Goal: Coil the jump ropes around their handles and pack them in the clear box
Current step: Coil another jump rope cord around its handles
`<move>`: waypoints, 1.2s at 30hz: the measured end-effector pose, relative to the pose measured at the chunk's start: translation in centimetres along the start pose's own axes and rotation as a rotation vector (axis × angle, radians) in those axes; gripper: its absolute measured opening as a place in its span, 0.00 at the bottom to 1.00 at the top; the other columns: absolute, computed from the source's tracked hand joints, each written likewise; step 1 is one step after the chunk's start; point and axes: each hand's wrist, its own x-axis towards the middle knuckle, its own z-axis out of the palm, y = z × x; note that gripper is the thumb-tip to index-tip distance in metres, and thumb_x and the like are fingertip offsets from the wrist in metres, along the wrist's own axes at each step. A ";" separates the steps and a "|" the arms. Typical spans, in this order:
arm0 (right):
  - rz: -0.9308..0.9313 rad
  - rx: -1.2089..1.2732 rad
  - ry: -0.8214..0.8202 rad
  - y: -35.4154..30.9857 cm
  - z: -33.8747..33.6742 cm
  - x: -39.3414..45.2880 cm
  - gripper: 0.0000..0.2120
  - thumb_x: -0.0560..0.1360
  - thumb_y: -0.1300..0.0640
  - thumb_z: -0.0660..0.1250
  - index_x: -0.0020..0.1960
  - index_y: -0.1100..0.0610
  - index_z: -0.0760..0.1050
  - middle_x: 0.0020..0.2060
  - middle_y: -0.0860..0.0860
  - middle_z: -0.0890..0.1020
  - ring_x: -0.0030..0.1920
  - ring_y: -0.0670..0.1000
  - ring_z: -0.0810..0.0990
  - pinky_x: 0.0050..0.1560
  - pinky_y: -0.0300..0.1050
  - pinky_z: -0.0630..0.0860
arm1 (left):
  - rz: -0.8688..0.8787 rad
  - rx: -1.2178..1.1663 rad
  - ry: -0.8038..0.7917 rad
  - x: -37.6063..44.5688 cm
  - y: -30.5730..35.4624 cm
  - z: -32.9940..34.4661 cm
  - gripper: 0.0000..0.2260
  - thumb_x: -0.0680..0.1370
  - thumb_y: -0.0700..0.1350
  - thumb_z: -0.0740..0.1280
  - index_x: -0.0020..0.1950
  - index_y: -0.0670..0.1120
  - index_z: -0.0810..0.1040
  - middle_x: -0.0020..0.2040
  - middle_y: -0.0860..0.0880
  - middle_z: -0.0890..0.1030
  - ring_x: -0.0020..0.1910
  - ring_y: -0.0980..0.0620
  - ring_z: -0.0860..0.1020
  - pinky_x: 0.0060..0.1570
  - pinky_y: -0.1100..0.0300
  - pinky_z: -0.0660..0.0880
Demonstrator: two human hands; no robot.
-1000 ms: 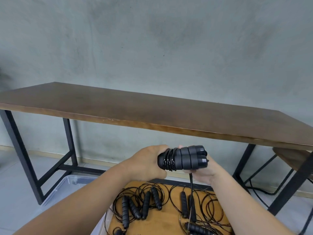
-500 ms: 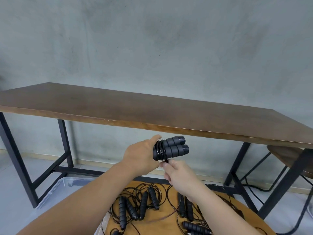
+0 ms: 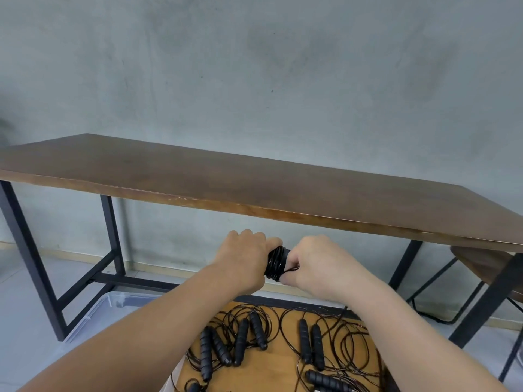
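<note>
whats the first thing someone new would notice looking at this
Both hands meet at the centre: the left hand and right hand grip a jump rope bundle, its black cord wound tightly around the handles. Below them, loose jump ropes sprawl tangled on a small wooden surface, with a clear box on the floor to its left. Behind stretches a long brown table.

The coil [image 3: 278,264] I hold is glossy black – so are the handles [image 3: 256,336] below, on a yellow-orange board [image 3: 268,372]. My table [image 3: 254,182] is dark brown with black legs, the wall [image 3: 254,66] mottled grey-green.
</note>
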 end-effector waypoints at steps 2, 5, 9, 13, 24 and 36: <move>-0.026 0.064 -0.021 0.5 -1.1 0.3 0.06 0.75 0.50 0.72 0.46 0.51 0.86 0.40 0.47 0.84 0.42 0.47 0.82 0.42 0.44 0.81 | 0.007 -0.081 -0.036 -0.2 0.0 -0.3 0.25 0.75 0.43 0.66 0.70 0.58 0.63 0.55 0.50 0.75 0.53 0.47 0.73 0.46 0.55 0.70; -0.060 0.251 -0.068 1.8 -2.2 0.7 0.04 0.71 0.49 0.76 0.41 0.49 0.86 0.37 0.44 0.85 0.41 0.45 0.82 0.41 0.41 0.81 | 0.059 -0.247 -0.097 -0.7 -0.3 -0.6 0.27 0.74 0.42 0.66 0.71 0.59 0.64 0.56 0.52 0.76 0.55 0.48 0.74 0.49 0.54 0.74; -0.130 0.346 -0.097 3.2 -3.2 1.1 0.05 0.68 0.49 0.78 0.40 0.50 0.85 0.37 0.46 0.85 0.39 0.44 0.82 0.44 0.43 0.79 | 0.150 -0.463 -0.156 -1.4 -0.5 -0.4 0.24 0.72 0.42 0.69 0.64 0.61 0.70 0.50 0.54 0.78 0.50 0.50 0.76 0.49 0.50 0.77; -0.140 0.539 -0.119 4.3 -3.3 1.1 0.06 0.69 0.51 0.78 0.42 0.53 0.85 0.37 0.48 0.85 0.37 0.42 0.79 0.39 0.36 0.75 | 0.161 -0.604 -0.158 -1.6 -0.7 -0.1 0.23 0.72 0.45 0.71 0.63 0.63 0.69 0.48 0.56 0.80 0.48 0.54 0.77 0.48 0.50 0.77; -0.100 0.729 -0.068 5.2 -1.8 1.9 0.13 0.63 0.44 0.76 0.43 0.50 0.87 0.42 0.53 0.86 0.46 0.60 0.80 0.52 0.63 0.78 | 0.181 -0.645 -0.186 -1.6 -1.7 -0.9 0.26 0.71 0.42 0.71 0.65 0.62 0.70 0.49 0.56 0.80 0.48 0.54 0.77 0.51 0.51 0.77; 0.037 1.146 -0.126 6.3 0.9 2.3 0.10 0.76 0.55 0.67 0.49 0.60 0.83 0.42 0.54 0.86 0.42 0.49 0.84 0.41 0.40 0.79 | 0.162 -0.831 -0.262 -1.8 -2.2 -2.1 0.29 0.69 0.35 0.70 0.64 0.59 0.73 0.42 0.58 0.76 0.39 0.61 0.74 0.38 0.66 0.67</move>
